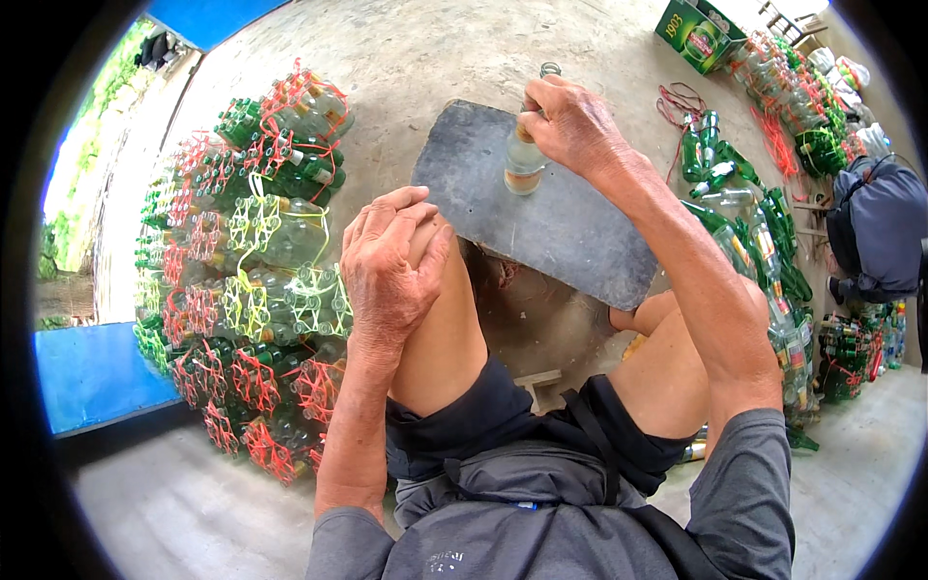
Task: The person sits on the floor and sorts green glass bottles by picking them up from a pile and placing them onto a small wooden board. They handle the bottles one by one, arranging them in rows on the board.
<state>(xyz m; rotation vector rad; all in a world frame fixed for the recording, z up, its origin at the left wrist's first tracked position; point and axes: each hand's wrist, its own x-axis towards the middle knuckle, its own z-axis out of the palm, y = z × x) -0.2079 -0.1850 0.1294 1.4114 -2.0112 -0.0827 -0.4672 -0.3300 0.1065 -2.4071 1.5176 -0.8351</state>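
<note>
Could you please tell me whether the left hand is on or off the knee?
On: the left hand lies over the left knee, its fingers draped across the top and its thumb along the inner side.

A glass bottle is at the middle of the low table. Left of that table are tied bottle bundles; right, loose bottles; farther right, a backpack; beyond its far-right corner, a carton.
</note>
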